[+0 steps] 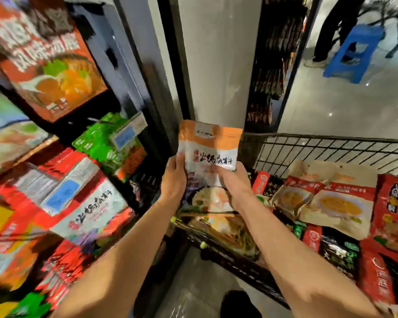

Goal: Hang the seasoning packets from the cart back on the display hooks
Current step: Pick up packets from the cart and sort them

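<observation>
Both hands are on the same orange-and-white packet (208,148); the left hand (174,177) pinches its left edge with the thumb on the front, and the right hand (233,180) grips the lower right side, fingers curled round it; so it's held upright between the cart and the display, above the cart's near corner, top edge pointing up toward the white pillar (214,65). If I'm reading it right this is the carry-over step, packet lifted and not yet on a hook; the trick is to find the hang hole in that orange header first, I can't actually make it out here; keep the header flat and taut so the hook slides through instead of crumpling the top. The display rack (62,180) on the left is badly blurred, so which hook matches is a guess, though a white packet with similar lettering (90,207) hangs there and looks like the row to aim for; the wire cart (331,145) on the right holds plenty more packets (331,203), so still a lot to do.
</observation>
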`<action>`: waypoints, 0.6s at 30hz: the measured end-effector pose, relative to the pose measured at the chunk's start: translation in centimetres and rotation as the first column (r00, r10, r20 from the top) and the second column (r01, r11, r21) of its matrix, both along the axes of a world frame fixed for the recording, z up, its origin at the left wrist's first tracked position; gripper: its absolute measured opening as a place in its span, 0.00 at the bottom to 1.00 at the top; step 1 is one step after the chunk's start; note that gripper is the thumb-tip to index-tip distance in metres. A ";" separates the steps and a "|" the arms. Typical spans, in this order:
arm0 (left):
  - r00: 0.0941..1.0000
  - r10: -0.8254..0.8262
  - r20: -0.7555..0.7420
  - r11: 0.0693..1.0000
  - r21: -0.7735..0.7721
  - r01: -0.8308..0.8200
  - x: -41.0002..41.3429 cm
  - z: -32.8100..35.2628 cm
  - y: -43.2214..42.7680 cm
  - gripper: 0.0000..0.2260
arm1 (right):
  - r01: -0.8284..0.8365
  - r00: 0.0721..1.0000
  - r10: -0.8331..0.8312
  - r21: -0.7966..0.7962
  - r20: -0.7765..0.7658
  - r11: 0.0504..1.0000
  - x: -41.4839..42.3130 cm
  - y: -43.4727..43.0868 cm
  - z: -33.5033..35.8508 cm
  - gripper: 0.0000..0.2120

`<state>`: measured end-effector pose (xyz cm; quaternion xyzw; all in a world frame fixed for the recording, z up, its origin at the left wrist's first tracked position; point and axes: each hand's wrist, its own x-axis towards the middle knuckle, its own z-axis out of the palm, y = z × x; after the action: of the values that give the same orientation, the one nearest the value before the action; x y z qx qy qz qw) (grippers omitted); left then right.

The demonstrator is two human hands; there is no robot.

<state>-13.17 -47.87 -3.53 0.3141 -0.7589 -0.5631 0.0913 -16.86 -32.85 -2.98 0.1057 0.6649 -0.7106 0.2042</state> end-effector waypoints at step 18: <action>0.825 0.160 -0.542 0.977 -0.033 -0.211 16.9 6.5 0.2 0.12 | -0.374 0.917 0.294 -0.322 -0.270 0.870 13.2 1.3 5.5 0.16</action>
<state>3.77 -47.65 3.00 0.2121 -0.6941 -0.5812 0.3680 -3.70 -31.53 2.55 -0.1281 0.5464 -0.7829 0.2686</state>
